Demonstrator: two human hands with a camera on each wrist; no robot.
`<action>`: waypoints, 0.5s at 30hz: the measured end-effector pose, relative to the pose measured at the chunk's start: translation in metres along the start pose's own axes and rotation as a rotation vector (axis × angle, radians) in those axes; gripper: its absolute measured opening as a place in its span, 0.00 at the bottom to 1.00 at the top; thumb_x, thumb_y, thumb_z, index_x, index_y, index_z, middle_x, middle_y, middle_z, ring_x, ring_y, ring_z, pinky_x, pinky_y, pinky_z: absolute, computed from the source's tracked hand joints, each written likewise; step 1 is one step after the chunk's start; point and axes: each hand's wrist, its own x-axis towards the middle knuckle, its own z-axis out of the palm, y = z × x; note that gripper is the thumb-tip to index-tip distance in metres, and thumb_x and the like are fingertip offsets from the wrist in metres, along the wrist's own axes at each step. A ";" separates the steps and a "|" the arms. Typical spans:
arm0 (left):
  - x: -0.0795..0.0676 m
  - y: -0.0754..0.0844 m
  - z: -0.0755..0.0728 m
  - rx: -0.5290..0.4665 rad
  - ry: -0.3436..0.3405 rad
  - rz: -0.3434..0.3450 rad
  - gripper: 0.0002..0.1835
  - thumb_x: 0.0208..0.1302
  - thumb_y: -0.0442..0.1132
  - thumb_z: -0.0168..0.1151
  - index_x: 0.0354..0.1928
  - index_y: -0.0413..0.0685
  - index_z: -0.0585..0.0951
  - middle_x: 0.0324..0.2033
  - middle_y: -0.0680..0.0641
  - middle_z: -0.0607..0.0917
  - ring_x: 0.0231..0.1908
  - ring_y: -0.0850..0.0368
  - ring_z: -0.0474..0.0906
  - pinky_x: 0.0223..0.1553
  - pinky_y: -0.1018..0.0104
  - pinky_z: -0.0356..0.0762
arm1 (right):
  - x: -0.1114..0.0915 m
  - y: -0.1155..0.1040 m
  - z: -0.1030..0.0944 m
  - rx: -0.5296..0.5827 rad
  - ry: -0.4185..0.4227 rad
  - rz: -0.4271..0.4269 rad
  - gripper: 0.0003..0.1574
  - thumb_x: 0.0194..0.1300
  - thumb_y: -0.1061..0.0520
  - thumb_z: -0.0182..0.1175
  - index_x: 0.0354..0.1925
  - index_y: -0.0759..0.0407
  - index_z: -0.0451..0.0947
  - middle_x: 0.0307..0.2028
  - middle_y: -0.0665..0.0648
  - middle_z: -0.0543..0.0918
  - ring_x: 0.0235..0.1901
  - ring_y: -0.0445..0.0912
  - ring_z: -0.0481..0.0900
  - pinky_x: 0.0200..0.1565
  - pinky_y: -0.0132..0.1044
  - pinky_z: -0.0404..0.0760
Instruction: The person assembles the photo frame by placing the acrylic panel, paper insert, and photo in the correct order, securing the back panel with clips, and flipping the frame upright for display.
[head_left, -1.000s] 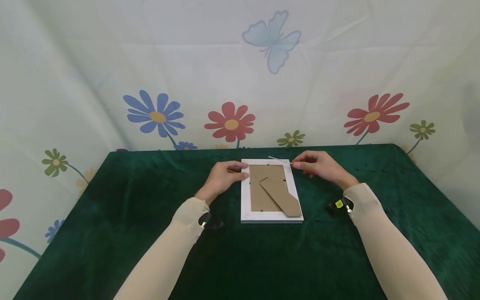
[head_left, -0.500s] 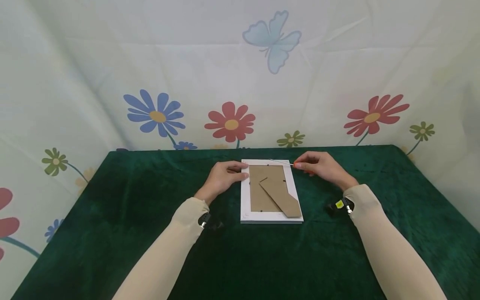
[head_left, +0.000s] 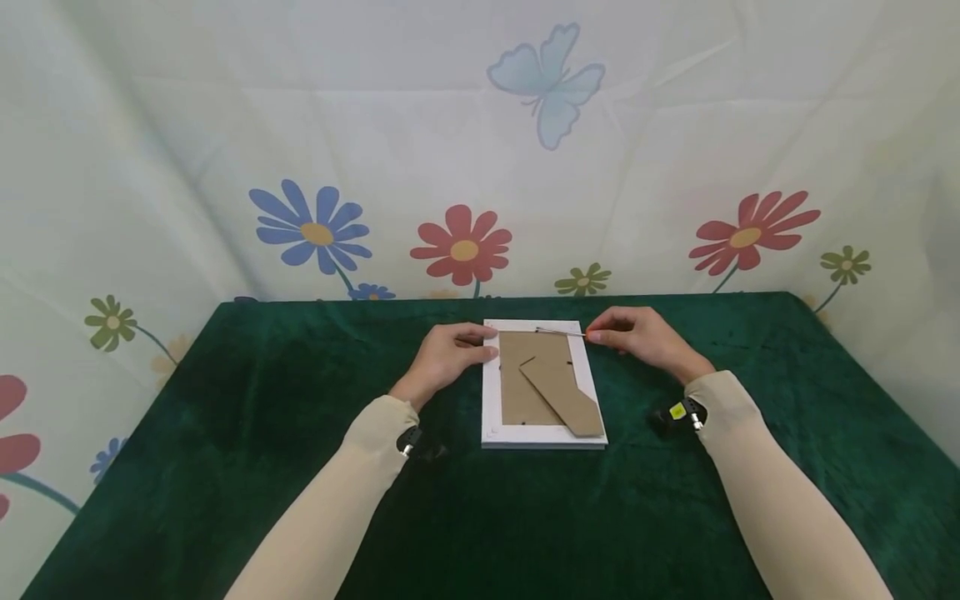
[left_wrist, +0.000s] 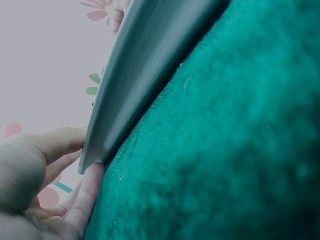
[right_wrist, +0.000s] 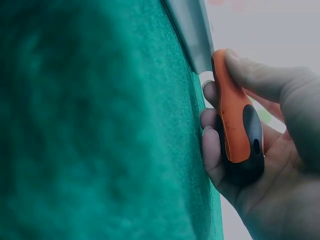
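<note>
A white picture frame (head_left: 491, 400) lies face down, its brown backing board (head_left: 517, 392) and folded stand (head_left: 566, 398) showing. Small dark tabs sit round the board's edge. My left hand (head_left: 444, 357) holds the frame's upper left side; in the left wrist view, the thumb and fingers (left_wrist: 87, 195) meet its edge. Beyond the upper right corner, my right hand (head_left: 637, 335) grips a screwdriver, whose orange and black handle (right_wrist: 235, 120) shows in the right wrist view. Its thin metal shaft (head_left: 562, 332) reaches left over the frame, with the tip at the top tab.
Dark green plush cloth (head_left: 450, 517) covers the table under the frame. A white curtain (head_left: 360, 125) printed with flowers and a butterfly hangs right behind the table's far edge. Both wrists wear small black cameras.
The screwdriver's tip has come down from the frame's top border to the top tab, as my right hand lowered slightly. My left hand and the frame have stayed put.
</note>
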 end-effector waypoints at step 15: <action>0.001 0.001 -0.001 0.001 -0.005 -0.001 0.20 0.70 0.45 0.74 0.62 0.58 0.87 0.53 0.50 0.87 0.49 0.50 0.83 0.59 0.50 0.83 | 0.001 -0.002 -0.002 -0.013 -0.023 -0.003 0.19 0.76 0.46 0.67 0.56 0.56 0.86 0.52 0.58 0.86 0.46 0.54 0.79 0.49 0.42 0.82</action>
